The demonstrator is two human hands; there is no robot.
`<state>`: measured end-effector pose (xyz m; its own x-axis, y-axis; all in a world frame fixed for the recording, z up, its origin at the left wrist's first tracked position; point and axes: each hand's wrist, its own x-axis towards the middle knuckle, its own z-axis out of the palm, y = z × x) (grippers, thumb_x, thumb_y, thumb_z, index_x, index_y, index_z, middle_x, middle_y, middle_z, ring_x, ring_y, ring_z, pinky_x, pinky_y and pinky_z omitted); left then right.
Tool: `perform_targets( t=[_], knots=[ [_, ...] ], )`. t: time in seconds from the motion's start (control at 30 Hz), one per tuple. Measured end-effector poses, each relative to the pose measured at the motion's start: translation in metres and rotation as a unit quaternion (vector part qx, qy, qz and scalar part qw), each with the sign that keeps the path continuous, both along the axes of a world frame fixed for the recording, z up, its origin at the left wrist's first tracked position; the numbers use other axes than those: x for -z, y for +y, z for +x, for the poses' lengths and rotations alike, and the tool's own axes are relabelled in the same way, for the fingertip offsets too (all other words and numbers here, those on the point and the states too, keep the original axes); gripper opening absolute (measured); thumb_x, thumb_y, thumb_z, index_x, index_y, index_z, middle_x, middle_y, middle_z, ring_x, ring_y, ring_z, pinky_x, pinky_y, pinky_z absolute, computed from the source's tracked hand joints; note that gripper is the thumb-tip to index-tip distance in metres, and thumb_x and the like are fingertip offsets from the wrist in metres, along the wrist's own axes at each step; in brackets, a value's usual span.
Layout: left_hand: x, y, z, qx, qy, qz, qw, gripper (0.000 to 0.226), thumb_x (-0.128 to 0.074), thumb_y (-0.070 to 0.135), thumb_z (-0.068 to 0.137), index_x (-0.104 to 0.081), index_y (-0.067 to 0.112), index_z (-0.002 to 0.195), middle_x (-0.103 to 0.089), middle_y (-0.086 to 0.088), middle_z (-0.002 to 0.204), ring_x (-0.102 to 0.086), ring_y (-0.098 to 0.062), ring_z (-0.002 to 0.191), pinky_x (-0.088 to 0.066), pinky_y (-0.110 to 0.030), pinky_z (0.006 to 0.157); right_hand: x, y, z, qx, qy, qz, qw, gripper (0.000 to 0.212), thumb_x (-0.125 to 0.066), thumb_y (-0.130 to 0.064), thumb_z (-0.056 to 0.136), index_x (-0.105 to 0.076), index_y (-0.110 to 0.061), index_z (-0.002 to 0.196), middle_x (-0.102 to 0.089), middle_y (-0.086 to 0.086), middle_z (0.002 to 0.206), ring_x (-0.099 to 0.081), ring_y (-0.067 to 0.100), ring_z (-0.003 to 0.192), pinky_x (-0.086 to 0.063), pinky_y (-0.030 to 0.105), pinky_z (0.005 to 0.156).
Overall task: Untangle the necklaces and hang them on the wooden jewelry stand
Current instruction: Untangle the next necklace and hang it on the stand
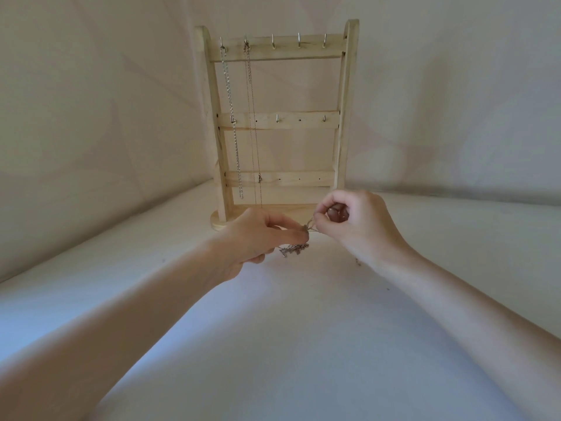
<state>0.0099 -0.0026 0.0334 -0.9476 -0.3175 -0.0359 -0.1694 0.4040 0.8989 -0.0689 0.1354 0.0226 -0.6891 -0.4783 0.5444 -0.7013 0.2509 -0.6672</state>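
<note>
Head view shows the left hand [258, 235] and the right hand [349, 226] both pinching a tangled necklace [296, 244] just in front of the base of the wooden jewelry stand [346, 101]. The tangle seems very light, limp and fine, so it should slip easily and a hard pull could tighten a knot; it is better held close to the knot, with fingertips only. It looks like thin silver chain bunched into a small clump. Two chains [230, 117] hang from the stand's upper left hooks.
</note>
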Motion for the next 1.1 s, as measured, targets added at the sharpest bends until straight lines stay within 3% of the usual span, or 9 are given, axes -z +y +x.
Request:
perform_targets(
  t=[0.13,0.33,0.43,0.5,0.67,0.73,0.87,1.0,1.1],
  knots=[
    [0.000,-0.001,-0.001,-0.016,0.043,0.031,0.998,0.018,-0.072,0.024,0.078,-0.074,0.015,0.094,-0.035,0.016,0.037,-0.026,-0.006,0.037,-0.022,-0.014,0.039,-0.001,-0.001,0.000,-0.030,0.028,-0.014,0.999,0.017,-0.066,-0.005,0.078,-0.064,-0.017,0.066,-0.046,-0.008,0.054,-0.044,0.002,0.051,-0.033,0.010,0.052],
    [0.000,-0.001,-0.003,-0.050,0.071,-0.010,0.996,0.005,-0.071,0.024,0.079,-0.071,0.020,0.076,-0.037,0.017,0.035,-0.034,-0.004,0.037,-0.028,-0.013,0.044,0.002,-0.002,-0.002,-0.014,0.051,-0.002,0.999,0.012,-0.066,-0.005,0.075,-0.065,-0.014,0.068,-0.048,-0.006,0.056,-0.044,0.004,0.055,-0.034,0.011,0.053],
    [0.003,-0.001,-0.005,-0.038,0.078,-0.055,0.995,0.011,-0.069,0.020,0.080,-0.069,0.017,0.069,-0.040,0.008,0.048,-0.030,-0.003,0.037,-0.025,-0.010,0.039,0.004,-0.002,-0.003,0.002,0.074,0.026,0.997,0.010,-0.065,-0.008,0.075,-0.063,-0.016,0.068,-0.046,-0.009,0.056,-0.041,0.009,0.053,-0.037,0.023,0.057],
    [0.003,0.000,-0.004,-0.025,0.059,-0.070,0.995,0.012,-0.067,0.019,0.081,-0.067,0.015,0.069,-0.039,0.011,0.043,-0.029,-0.004,0.037,-0.024,-0.011,0.038,0.005,-0.002,-0.002,0.016,0.099,0.045,0.994,0.010,-0.064,-0.011,0.076,-0.060,-0.018,0.069,-0.044,-0.009,0.056,-0.042,0.011,0.057,-0.037,0.029,0.058],
    [-0.003,-0.004,-0.001,0.018,0.016,0.065,0.998,0.018,-0.066,0.017,0.082,-0.063,0.016,0.064,-0.039,0.011,0.047,-0.029,-0.004,0.037,-0.021,-0.015,0.037,0.004,-0.001,0.001,0.025,0.193,0.081,0.978,0.009,-0.058,-0.013,0.082,-0.052,-0.017,0.077,-0.040,-0.012,0.056,-0.042,0.018,0.058,-0.034,0.031,0.057],
    [-0.005,-0.006,0.000,0.013,0.016,0.080,0.997,0.016,-0.065,0.016,0.082,-0.063,0.017,0.067,-0.042,0.010,0.053,-0.030,-0.004,0.037,-0.021,-0.014,0.037,0.004,0.000,0.000,0.010,0.198,0.085,0.977,0.009,-0.056,-0.013,0.085,-0.051,-0.017,0.079,-0.038,-0.011,0.050,-0.039,0.016,0.052,-0.033,0.031,0.055],
    [-0.001,-0.006,-0.003,-0.042,0.046,-0.026,0.998,0.012,-0.063,0.015,0.081,-0.062,0.018,0.069,-0.050,0.005,0.062,-0.040,-0.004,0.045,-0.030,-0.014,0.043,0.004,0.000,-0.001,-0.036,0.138,0.097,0.985,0.012,-0.057,-0.013,0.086,-0.052,-0.018,0.077,-0.044,-0.008,0.047,-0.036,0.012,0.046,-0.030,0.027,0.053],
    [0.000,-0.008,-0.005,-0.058,0.083,-0.031,0.994,0.016,-0.061,0.012,0.082,-0.062,0.018,0.067,-0.056,0.003,0.059,-0.044,-0.008,0.050,-0.029,-0.014,0.039,0.000,0.001,-0.002,-0.080,-0.076,0.068,0.992,0.008,-0.067,-0.019,0.082,-0.063,-0.019,0.075,-0.052,-0.007,0.059,-0.041,0.004,0.046,-0.036,0.022,0.048],
    [-0.001,-0.009,-0.004,-0.059,0.083,-0.024,0.994,0.017,-0.060,0.012,0.082,-0.062,0.018,0.066,-0.061,0.004,0.062,-0.046,-0.011,0.057,-0.029,-0.017,0.044,-0.001,0.004,-0.004,-0.071,-0.168,0.070,0.981,0.010,-0.064,-0.014,0.083,-0.063,-0.018,0.074,-0.050,-0.003,0.058,-0.040,0.006,0.040,-0.034,0.023,0.042]
  ],
)
